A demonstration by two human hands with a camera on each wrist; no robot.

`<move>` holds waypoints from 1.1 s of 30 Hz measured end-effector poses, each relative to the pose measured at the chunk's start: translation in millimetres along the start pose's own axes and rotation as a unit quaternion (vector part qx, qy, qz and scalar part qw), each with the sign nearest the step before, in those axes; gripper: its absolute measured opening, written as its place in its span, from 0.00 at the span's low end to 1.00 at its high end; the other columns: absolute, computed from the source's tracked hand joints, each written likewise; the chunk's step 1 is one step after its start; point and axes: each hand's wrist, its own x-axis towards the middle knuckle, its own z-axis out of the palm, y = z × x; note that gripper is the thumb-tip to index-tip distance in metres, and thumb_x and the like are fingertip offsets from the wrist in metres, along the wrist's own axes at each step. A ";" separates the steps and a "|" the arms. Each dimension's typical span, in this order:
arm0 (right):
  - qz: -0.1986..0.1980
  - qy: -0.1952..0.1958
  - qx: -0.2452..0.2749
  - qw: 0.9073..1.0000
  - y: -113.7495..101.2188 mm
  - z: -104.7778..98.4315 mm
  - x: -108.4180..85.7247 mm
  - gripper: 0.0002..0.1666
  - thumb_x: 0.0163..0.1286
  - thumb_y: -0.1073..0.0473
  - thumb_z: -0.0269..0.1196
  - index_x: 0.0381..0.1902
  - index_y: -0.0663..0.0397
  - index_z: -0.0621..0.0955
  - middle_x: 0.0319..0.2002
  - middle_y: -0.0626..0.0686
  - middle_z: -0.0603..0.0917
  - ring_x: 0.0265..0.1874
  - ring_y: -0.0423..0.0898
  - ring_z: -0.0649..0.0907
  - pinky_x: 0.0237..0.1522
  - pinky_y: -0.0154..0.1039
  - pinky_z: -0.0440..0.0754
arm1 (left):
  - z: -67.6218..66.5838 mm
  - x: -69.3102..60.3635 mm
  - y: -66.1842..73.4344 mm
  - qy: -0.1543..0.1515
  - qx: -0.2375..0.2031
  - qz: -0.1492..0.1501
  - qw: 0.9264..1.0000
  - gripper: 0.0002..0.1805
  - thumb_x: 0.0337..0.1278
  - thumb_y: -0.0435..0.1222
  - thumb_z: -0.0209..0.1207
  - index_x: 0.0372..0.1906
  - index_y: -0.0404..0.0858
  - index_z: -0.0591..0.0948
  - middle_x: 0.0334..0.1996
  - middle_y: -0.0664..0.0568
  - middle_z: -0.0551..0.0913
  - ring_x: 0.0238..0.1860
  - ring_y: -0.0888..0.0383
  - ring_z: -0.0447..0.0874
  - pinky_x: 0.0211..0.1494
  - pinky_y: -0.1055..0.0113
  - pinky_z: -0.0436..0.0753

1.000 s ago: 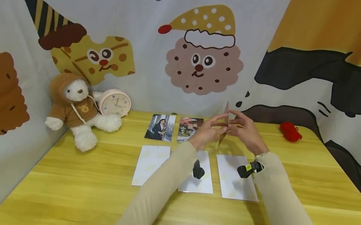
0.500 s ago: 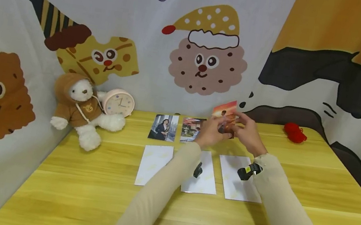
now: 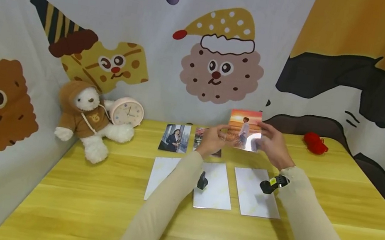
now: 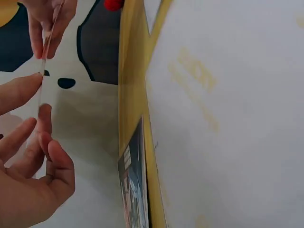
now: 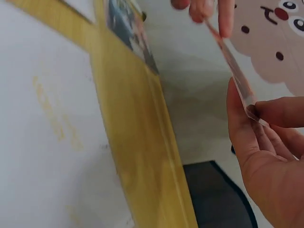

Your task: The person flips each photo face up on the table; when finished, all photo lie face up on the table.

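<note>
Taking the held photo as the hub of our dial, we see the yellow wooden table (image 3: pixel 196 238) stretching out toward 6 o'clock, with the plush bear (image 3: pixel 87 120) sitting at 9. Next in size are three white sheets (image 3: pixel 216 189), lying in a row: one at 8 o'clock, one between 6 and 7, one between 5 and 6. The left hand (image 3: pixel 213 141) pinches the held photo (image 3: pixel 245 124) by its left edge and the right hand (image 3: pixel 274 147) pinches it by its right, so both grips are closed on it, off the table and facing us. A portrait photo (image 3: pixel 175 138) and a garden photo (image 3: pixel 199 137) lie toward 8:30, the latter partly behind the left hand. We judge those two dealt with, and the held one, not yet set down, as what remains; whether the sheets need handling we cannot tell. Smallest, red yarn (image 3: pixel 315 143) lies at 3.
</note>
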 end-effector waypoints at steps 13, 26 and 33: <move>0.071 -0.018 -0.187 0.980 8.2 -2.4 15.6 0.35 0.70 0.65 0.61 0.73 0.57 0.67 0.51 0.65 0.75 0.39 0.52 0.76 0.37 0.38 0.79 | 19.8 11.2 -4.0 -0.039 0.148 -0.040 0.987 0.29 0.57 0.38 0.70 0.65 0.44 0.79 0.26 0.50 0.86 0.21 0.60 0.78 0.41 0.64 0.85; 0.041 -0.035 -0.294 0.954 28.4 5.8 25.1 0.30 0.62 0.63 0.67 0.63 0.66 0.76 0.42 0.63 0.83 0.29 0.46 0.77 0.26 0.33 0.74 | 24.3 17.7 -9.0 -0.112 0.279 -0.047 0.952 0.24 0.61 0.43 0.68 0.58 0.36 0.81 0.52 0.47 0.86 0.51 0.53 0.83 0.53 0.60 0.84; 0.036 -0.045 -0.378 0.924 34.5 10.6 30.8 0.27 0.65 0.63 0.63 0.61 0.66 0.77 0.51 0.66 0.85 0.40 0.55 0.80 0.42 0.45 0.82 | 25.6 18.4 -8.9 -0.141 0.307 -0.042 0.940 0.14 0.61 0.44 0.65 0.44 0.38 0.82 0.40 0.51 0.85 0.36 0.58 0.76 0.40 0.64 0.79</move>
